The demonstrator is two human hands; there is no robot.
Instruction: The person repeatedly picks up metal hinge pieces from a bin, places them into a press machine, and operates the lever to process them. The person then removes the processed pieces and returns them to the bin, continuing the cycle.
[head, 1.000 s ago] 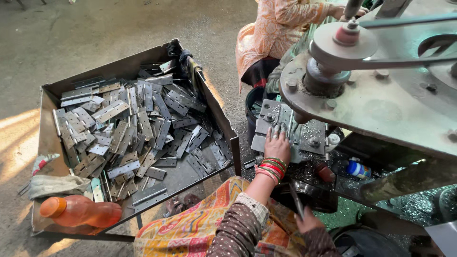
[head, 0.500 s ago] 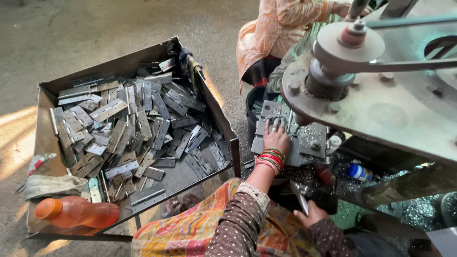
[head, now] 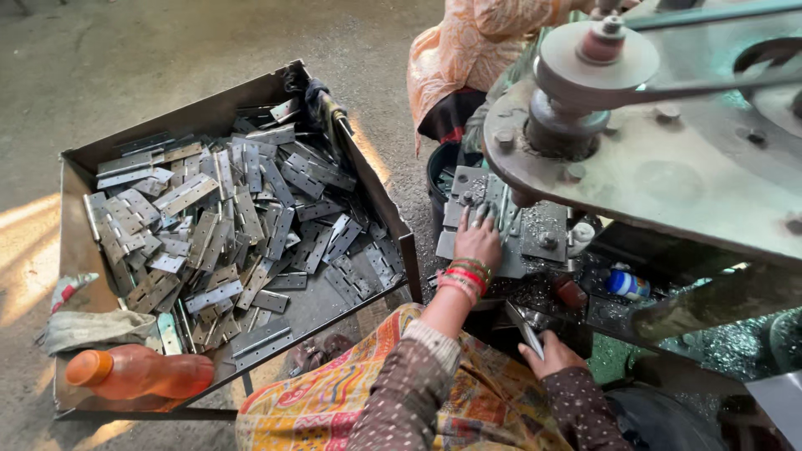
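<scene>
My left hand [head: 478, 242], with red and green bangles at the wrist, lies flat with fingers apart on the grey metal fixture [head: 535, 238] of the machine bed, under the big steel plate [head: 668, 167]. My right hand [head: 553, 357] is lower, near my lap, and grips a flat grey metal hinge plate [head: 525, 327] that points up and to the left. To my left stands a rusty metal tray [head: 372, 188] heaped with several similar hinge plates [head: 242, 217].
An orange plastic bottle [head: 138, 376] and a crumpled cloth [head: 83, 327] lie at the tray's near left corner. Another person in an orange patterned garment [head: 476, 46] sits beyond the machine beside a black bucket [head: 440, 167]. A pulley [head: 595, 54] overhangs; a small blue-white bottle [head: 626, 284] rests below.
My left hand has slid a little further onto the fixture. My right hand has risen slightly with the hinge plate.
</scene>
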